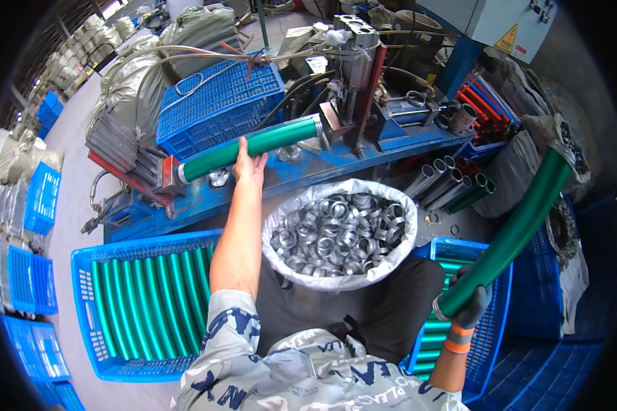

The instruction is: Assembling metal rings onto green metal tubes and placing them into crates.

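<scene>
A green tube (281,138) with silver metal rings at its ends lies across the bench machine, between its left and right clamp heads. My bare left hand (248,164) grips it near the middle from the near side, the thumb against its front. On the right, my gloved right hand (472,308) is closed round the lower end of a second green tube (517,229). That tube slants up and away, and a metal ring shows at its low end. Its far end reaches a dark, worn fitting (562,140). Some of my right fingers are hidden behind the tube.
Between my knees stands a white-lined basket (272,257) of metal rings. Blue crates (82,312) of green tubes flank my legs. More tubes (452,181) stand beneath the blue bench (349,164). A grey electrical box (490,24) hangs at the upper right.
</scene>
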A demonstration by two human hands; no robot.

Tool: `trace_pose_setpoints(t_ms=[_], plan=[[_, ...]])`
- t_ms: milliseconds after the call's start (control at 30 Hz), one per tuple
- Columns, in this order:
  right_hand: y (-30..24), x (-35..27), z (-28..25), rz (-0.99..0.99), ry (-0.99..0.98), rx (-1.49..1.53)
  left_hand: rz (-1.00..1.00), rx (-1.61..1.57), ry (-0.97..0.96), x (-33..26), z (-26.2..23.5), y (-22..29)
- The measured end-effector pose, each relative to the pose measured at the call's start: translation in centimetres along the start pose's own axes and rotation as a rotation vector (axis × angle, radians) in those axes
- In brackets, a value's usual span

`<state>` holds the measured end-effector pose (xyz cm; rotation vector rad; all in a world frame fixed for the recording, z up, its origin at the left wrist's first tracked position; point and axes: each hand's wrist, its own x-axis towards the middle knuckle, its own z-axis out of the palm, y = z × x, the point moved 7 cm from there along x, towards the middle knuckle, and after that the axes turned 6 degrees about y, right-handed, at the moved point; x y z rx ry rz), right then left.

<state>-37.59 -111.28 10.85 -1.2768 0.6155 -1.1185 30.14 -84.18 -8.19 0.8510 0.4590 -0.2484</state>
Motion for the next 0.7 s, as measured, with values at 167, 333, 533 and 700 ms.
trace_pose_setpoints(t_ms=[167, 333, 533, 700], plan=[[1.9, -0.3, 0.7, 0.089, 0.001, 0.083, 0.000, -0.002, -0.006, 0.6, -1.1, 1.0], [2.1, -1.0, -0.7, 0.092, -0.007, 0.022, -0.025, 0.113, 0.022, -0.8, -0.7, 0.6], [1.3, -2.3, -5.3, 0.160, 0.155, -0.157, -0.089, 0.235, -0.022, -1.2, -1.0, 1.3], [0.1, -5.4, -20.2, -0.084, 0.372, -0.387, -0.118, 0.275, -0.138, -0.9, -0.1, 0.4]])
